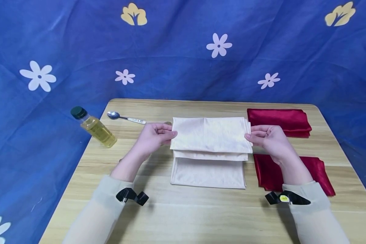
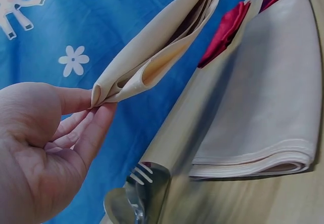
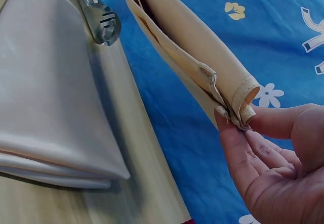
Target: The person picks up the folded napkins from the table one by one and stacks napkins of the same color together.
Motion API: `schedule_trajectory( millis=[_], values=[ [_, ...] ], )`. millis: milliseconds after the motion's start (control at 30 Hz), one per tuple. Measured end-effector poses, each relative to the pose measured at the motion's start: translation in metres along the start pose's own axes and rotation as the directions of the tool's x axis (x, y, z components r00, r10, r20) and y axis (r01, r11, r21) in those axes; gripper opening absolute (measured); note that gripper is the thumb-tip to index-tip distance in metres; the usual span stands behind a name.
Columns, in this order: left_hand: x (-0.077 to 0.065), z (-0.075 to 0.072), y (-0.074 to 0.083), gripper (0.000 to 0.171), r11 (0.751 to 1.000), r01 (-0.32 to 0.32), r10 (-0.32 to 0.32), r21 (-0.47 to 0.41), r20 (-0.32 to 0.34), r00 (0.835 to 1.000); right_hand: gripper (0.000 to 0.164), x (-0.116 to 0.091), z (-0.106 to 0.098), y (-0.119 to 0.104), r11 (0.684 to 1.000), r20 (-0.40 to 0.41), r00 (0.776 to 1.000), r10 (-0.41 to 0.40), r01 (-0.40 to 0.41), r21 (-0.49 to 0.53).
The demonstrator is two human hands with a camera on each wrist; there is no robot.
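A folded cream cloth [image 1: 210,134] is held up level between both hands. My left hand [image 1: 154,137] pinches its left end between thumb and fingers, and my right hand [image 1: 271,140] pinches the right end the same way. Both wrist views show its rolled, layered ends, lifted off the table. Beneath and nearer to me, a second folded cream cloth [image 1: 207,173] lies flat on the wooden table, its far part hidden behind the raised one. Layered edges of this lower cloth [image 2: 258,158] show in the left wrist view.
Two folded dark red cloths lie at right, one farther back [image 1: 277,120] and one [image 1: 311,173] partly under my right forearm. At left are a bottle of yellow liquid [image 1: 99,130] and a spoon [image 1: 126,118]. A fork [image 2: 142,173] lies among metal cutlery.
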State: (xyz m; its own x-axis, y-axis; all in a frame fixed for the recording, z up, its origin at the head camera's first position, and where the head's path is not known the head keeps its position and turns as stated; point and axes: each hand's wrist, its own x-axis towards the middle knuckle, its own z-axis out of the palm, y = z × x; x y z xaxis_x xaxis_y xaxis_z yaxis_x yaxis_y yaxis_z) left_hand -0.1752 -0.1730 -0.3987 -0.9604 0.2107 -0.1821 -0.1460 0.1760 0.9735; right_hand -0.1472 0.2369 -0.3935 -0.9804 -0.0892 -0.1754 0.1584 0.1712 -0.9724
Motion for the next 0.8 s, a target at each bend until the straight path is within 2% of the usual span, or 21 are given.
schedule_trajectory(
  millis=[367,800],
  values=[
    [-0.012,0.004,-0.014,0.032,1.0,0.013,-0.013,-0.006,0.003,1.0,0.055,-0.011,0.004,0.013,0.998,0.021,1.0,0.013,-0.014,0.069],
    [-0.025,0.005,-0.03,0.031,0.999,0.047,-0.047,0.004,0.01,0.999,0.055,-0.021,0.009,0.03,0.999,0.018,0.999,0.03,-0.03,0.024]
  ],
)
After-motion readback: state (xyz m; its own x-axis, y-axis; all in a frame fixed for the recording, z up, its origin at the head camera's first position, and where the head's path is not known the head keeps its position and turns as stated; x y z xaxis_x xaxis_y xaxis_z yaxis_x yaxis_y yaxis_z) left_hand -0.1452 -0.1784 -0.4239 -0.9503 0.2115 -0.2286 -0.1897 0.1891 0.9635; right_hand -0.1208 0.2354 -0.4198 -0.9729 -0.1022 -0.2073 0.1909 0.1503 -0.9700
